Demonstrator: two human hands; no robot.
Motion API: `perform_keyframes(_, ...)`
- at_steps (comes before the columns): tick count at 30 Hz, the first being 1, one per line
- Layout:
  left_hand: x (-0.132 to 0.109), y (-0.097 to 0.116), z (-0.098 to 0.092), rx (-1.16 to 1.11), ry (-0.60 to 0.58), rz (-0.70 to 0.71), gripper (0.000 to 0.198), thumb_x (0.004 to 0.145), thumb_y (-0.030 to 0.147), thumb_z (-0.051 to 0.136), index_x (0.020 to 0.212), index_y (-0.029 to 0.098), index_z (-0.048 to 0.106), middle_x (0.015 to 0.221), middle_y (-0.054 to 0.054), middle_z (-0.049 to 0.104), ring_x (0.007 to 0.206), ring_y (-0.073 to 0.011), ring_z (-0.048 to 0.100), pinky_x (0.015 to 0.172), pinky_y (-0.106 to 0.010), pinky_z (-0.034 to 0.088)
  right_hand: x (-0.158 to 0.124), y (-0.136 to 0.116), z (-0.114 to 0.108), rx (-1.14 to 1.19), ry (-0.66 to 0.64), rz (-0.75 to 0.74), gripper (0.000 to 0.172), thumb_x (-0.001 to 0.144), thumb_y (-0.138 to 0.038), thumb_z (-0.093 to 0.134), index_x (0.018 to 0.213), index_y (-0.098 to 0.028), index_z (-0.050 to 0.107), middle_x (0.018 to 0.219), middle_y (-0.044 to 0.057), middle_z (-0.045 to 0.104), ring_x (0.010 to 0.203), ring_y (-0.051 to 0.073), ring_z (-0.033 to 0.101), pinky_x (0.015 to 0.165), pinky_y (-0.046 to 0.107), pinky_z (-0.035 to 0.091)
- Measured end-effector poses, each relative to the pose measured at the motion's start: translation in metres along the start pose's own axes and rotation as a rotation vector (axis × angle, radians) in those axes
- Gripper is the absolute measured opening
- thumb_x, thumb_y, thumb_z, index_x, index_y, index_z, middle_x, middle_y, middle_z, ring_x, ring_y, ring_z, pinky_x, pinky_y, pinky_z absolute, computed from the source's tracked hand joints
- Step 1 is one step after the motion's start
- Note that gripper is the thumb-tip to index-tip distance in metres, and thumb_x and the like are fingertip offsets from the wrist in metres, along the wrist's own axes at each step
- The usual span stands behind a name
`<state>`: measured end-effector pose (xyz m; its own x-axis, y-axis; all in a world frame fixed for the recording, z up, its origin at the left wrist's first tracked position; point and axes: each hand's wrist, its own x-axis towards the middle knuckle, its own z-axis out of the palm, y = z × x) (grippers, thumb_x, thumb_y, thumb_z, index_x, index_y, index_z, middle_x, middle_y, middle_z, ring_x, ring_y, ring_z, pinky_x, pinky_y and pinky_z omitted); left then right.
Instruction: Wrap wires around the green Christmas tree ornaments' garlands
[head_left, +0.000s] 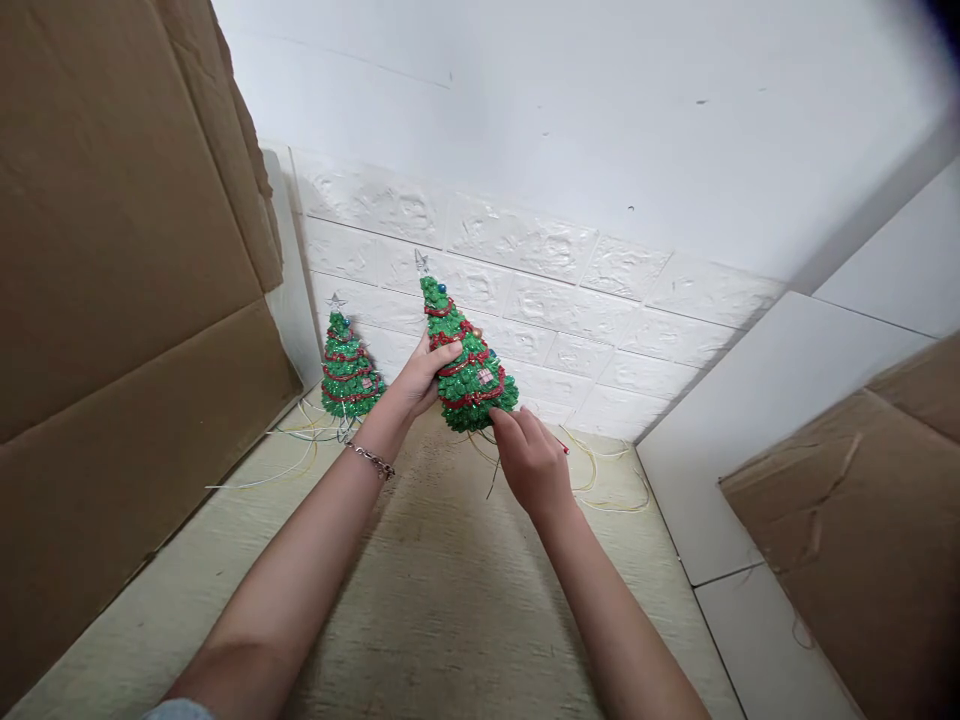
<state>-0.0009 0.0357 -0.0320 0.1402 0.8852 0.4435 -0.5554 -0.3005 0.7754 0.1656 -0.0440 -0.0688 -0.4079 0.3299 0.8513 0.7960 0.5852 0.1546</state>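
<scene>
A small green Christmas tree (469,375) with red garlands, coloured balls and a wire star on top is held up at the centre, tilted to the left. My left hand (427,375) is closed round its left side, the thumb across the front. My right hand (531,455) has its fingers pressed together at the tree's lower right edge, where thin wires hang down. A small red tip (565,449) shows beside the right hand; the rest of that item is hidden. Behind my left forearm, a similar tree (347,370) stands upright against the wall.
Yellow and white wires (304,440) lie on the wooden surface (420,600) at the left, and more wires (600,475) at the right. Cardboard (127,250) rises on the left, and another cardboard piece (862,520) on the right. A white brick-patterned wall (525,240) stands behind.
</scene>
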Motion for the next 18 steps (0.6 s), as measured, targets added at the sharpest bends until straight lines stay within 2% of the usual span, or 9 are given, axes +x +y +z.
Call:
perform_keyframes(2, -0.001, 0.003, -0.001, -0.004, -0.014, 0.009, 0.053, 0.056, 0.040, 0.079, 0.099, 0.017, 0.056, 0.097, -0.009, 0.067, 0.093, -0.0248, 0.063, 0.084, -0.038, 0.050, 0.000, 0.000, 0.000, 0.015, 0.029, -0.071, 0.028, 0.090, -0.006, 0.042, 0.105, -0.019, 0.061, 0.074, 0.004, 0.062, 0.074, 0.017, 0.059, 0.087, 0.030, 0.049)
perform_keyframes(4, -0.002, 0.006, -0.002, -0.019, -0.027, 0.009, 0.052, 0.056, 0.039, 0.079, 0.097, 0.017, 0.056, 0.097, -0.008, 0.066, 0.095, -0.0252, 0.063, 0.085, -0.039, 0.050, 0.000, 0.000, 0.000, 0.030, 0.052, -0.130, 0.026, 0.090, -0.007, 0.044, 0.104, -0.019, 0.063, 0.073, 0.004, 0.063, 0.073, 0.016, 0.059, 0.086, 0.031, 0.050)
perform_keyframes(6, -0.004, 0.009, -0.002, -0.037, -0.053, -0.003, 0.051, 0.055, 0.039, 0.078, 0.096, 0.017, 0.058, 0.097, -0.008, 0.066, 0.097, -0.0261, 0.063, 0.086, -0.039, 0.050, 0.001, -0.001, -0.001, 0.032, 0.034, -0.146, 0.025, 0.091, -0.010, 0.044, 0.101, -0.021, 0.064, 0.071, 0.003, 0.063, 0.067, 0.015, 0.057, 0.073, 0.030, 0.050)
perform_keyframes(8, -0.005, 0.012, -0.001, -0.050, -0.091, -0.016, 0.051, 0.055, 0.041, 0.078, 0.096, 0.017, 0.059, 0.098, -0.008, 0.066, 0.099, -0.0272, 0.063, 0.086, -0.039, 0.050, 0.001, -0.002, -0.002, 0.045, -0.043, -0.127, 0.025, 0.092, -0.013, 0.044, 0.101, -0.024, 0.065, 0.069, 0.003, 0.064, 0.062, 0.014, 0.056, 0.059, 0.028, 0.046)
perform_keyframes(11, -0.006, 0.015, -0.002, -0.043, -0.095, -0.031, 0.052, 0.054, 0.040, 0.078, 0.097, 0.017, 0.059, 0.098, -0.009, 0.067, 0.100, -0.0279, 0.063, 0.086, -0.040, 0.050, 0.000, -0.001, -0.004, 0.136, -0.118, -0.069, 0.021, 0.092, -0.023, 0.046, 0.101, -0.027, 0.064, 0.070, 0.002, 0.065, 0.062, 0.014, 0.057, 0.056, 0.027, 0.043)
perform_keyframes(13, -0.005, 0.018, -0.002, -0.032, -0.041, -0.042, 0.051, 0.053, 0.040, 0.079, 0.093, 0.016, 0.059, 0.095, -0.009, 0.067, 0.099, -0.0275, 0.063, 0.087, -0.039, 0.051, 0.000, 0.007, -0.005, 0.247, -0.057, 0.041, 0.021, 0.091, -0.030, 0.047, 0.105, -0.025, 0.063, 0.075, 0.004, 0.066, 0.067, 0.015, 0.059, 0.061, 0.028, 0.046)
perform_keyframes(15, -0.003, 0.022, -0.001, -0.033, 0.028, -0.025, 0.047, 0.054, 0.039, 0.078, 0.089, 0.016, 0.059, 0.091, -0.008, 0.067, 0.098, -0.0268, 0.064, 0.086, -0.039, 0.051, 0.000, 0.021, -0.007, 0.324, 0.002, 0.230, 0.027, 0.093, -0.033, 0.041, 0.109, -0.021, 0.060, 0.082, 0.006, 0.066, 0.073, 0.016, 0.060, 0.066, 0.029, 0.047)
perform_keyframes(17, -0.001, 0.026, 0.000, -0.048, 0.103, 0.022, 0.040, 0.057, 0.039, 0.076, 0.086, 0.017, 0.059, 0.087, -0.006, 0.068, 0.097, -0.0262, 0.064, 0.085, -0.040, 0.052, -0.001, 0.040, -0.009, 0.280, -0.095, 0.429, 0.032, 0.094, -0.031, 0.033, 0.107, -0.019, 0.061, 0.090, 0.008, 0.066, 0.081, 0.018, 0.060, 0.072, 0.030, 0.047)
perform_keyframes(18, 0.000, 0.027, 0.000, -0.057, 0.147, 0.046, 0.037, 0.059, 0.040, 0.074, 0.084, 0.018, 0.059, 0.085, -0.006, 0.068, 0.097, -0.0262, 0.064, 0.084, -0.040, 0.053, -0.002, 0.051, -0.010, 0.210, -0.229, 0.501, 0.033, 0.094, -0.030, 0.033, 0.105, -0.018, 0.063, 0.095, 0.010, 0.066, 0.086, 0.019, 0.060, 0.076, 0.031, 0.045)
